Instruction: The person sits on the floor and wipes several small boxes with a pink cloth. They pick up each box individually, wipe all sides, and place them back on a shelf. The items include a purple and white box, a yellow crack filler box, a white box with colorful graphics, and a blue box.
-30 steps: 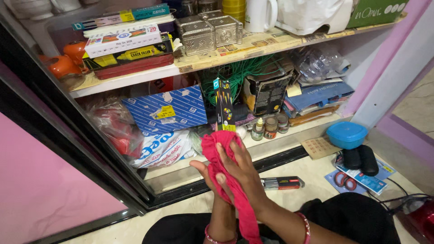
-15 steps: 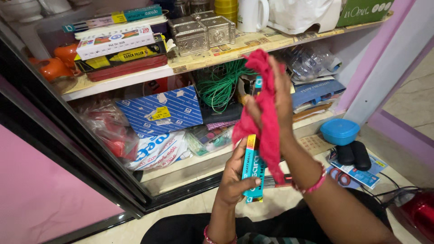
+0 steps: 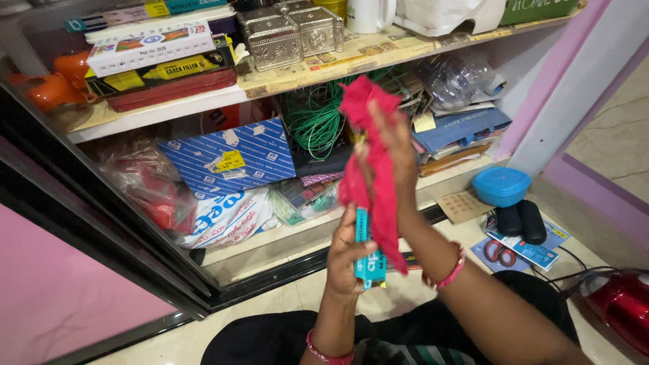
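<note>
- Fingers of left hand (image 3: 346, 253) clamped on teal tube (image 3: 365, 260), low and upright.
- Right hand (image 3: 391, 152) grips red cloth (image 3: 375, 169), draped over tube top.
- Both before cupboard shelf (image 3: 270, 236).

Head view, close, downward toward shelves (image 3: 284, 81)

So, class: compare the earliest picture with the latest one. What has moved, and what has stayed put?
The right hand has lifted the red cloth from near the floor to shelf height. The left hand now grips a teal tube upright. Shelves, blue tub and scissors are unchanged.
</note>
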